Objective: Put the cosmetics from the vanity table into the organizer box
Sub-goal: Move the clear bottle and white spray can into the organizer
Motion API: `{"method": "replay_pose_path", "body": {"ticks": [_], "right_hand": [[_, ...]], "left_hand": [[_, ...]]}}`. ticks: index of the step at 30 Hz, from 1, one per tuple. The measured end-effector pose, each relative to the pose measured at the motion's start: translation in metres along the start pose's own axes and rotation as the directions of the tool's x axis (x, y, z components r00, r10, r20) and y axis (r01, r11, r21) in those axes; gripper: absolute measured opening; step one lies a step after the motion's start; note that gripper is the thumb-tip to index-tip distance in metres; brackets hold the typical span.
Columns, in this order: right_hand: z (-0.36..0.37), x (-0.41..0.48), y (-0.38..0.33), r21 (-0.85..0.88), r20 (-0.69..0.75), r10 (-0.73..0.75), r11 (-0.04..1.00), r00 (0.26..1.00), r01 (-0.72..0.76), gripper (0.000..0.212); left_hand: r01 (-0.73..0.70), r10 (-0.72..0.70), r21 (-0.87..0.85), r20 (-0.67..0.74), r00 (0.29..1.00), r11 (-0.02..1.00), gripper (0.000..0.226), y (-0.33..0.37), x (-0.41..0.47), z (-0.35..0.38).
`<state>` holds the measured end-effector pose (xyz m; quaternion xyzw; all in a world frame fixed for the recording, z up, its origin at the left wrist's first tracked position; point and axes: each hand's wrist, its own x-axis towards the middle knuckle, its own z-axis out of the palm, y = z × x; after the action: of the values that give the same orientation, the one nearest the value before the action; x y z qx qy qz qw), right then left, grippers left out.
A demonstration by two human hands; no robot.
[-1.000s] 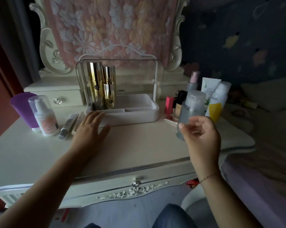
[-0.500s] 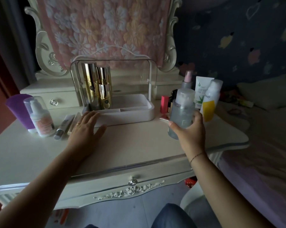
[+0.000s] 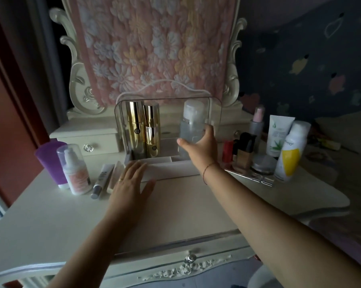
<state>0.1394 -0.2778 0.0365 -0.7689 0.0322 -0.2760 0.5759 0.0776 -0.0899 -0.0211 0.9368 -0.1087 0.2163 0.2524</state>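
My right hand (image 3: 200,147) grips a clear bottle with a frosted cap (image 3: 192,123) and holds it upright inside the organizer box (image 3: 171,171), over its right part. The white box has a raised clear lid, and two gold bottles (image 3: 143,132) stand in its left side. Flat on the table lies my left hand (image 3: 130,183), its fingertips touching the box's front left corner. More cosmetics stand on the vanity table (image 3: 175,208): a pump bottle under a clear cap (image 3: 75,169), a purple tube (image 3: 50,159) and two slim tubes (image 3: 104,179) on the left.
Right of the box stand a red bottle (image 3: 227,150), a dark-capped foundation bottle (image 3: 245,150), a round jar (image 3: 262,163), a pink-capped spray (image 3: 256,125), a white tube (image 3: 278,136) and a white-and-yellow can (image 3: 289,152). A floral cloth covers the mirror (image 3: 154,48). A bed lies at the right.
My right hand took hold of the clear bottle on the right, lifted it and carried it left into the organizer box. My left hand has stayed by the box's front.
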Motion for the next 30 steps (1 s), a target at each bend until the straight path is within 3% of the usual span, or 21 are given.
{"method": "replay_pose_path", "body": {"ticks": [14,19,26,30], "right_hand": [[0.066,0.076,-0.003,-0.216,-0.011,0.253,0.944,0.968,-0.249,0.077],[0.073,0.08,-0.006,-0.208,0.005,0.242,0.949,0.97,-0.236,0.07],[0.06,0.049,-0.001,-0.228,0.066,0.044,0.973,0.997,-0.028,0.073],[0.045,0.029,0.003,-0.338,0.113,-0.25,0.901,0.962,0.274,0.058]], "left_hand": [[-0.048,0.043,-0.06,-0.07,0.997,0.997,0.05,-0.016,0.023,-0.026],[-0.051,0.048,-0.05,-0.058,0.997,0.997,0.051,-0.026,0.036,-0.029],[-0.036,0.035,-0.04,-0.027,0.999,0.999,0.053,-0.035,0.038,-0.025],[-0.034,0.033,-0.046,-0.015,0.999,0.998,0.054,-0.035,0.04,-0.025]]}}
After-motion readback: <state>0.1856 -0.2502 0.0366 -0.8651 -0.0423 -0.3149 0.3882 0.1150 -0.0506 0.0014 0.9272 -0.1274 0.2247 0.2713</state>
